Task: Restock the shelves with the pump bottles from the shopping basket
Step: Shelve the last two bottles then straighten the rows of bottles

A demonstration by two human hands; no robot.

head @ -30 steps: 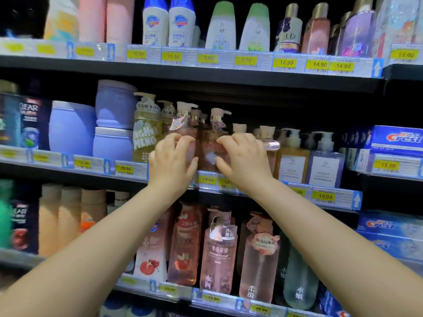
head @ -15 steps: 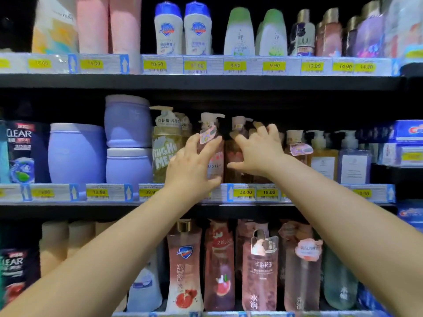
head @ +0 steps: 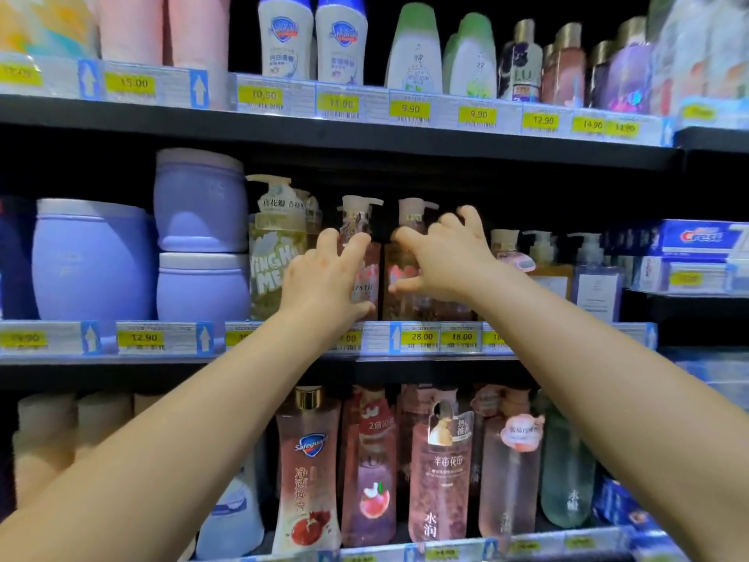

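Two amber pump bottles with cream pump heads stand side by side on the middle shelf [head: 421, 350]. My left hand [head: 324, 277] wraps the left pump bottle [head: 360, 221] from its left front, thumb low on the label. My right hand [head: 441, 257] clasps the right pump bottle [head: 411, 221] from its right front, with the fingers spread and thumb and index finger across the body. Both bottles are upright and nearly touch each other. The shopping basket is out of view.
A yellow pump bottle [head: 275, 245] stands just left of my left hand, beside purple tubs [head: 200, 204]. More pump bottles [head: 595, 277] line the shelf to the right. The upper shelf edge [head: 364, 135] hangs close above. Pink bottles [head: 439, 472] fill the lower shelf.
Both hands have reached further into the middle shelf and moved apart, each on its own pump bottle. The view has tilted up and closer to the shelf.
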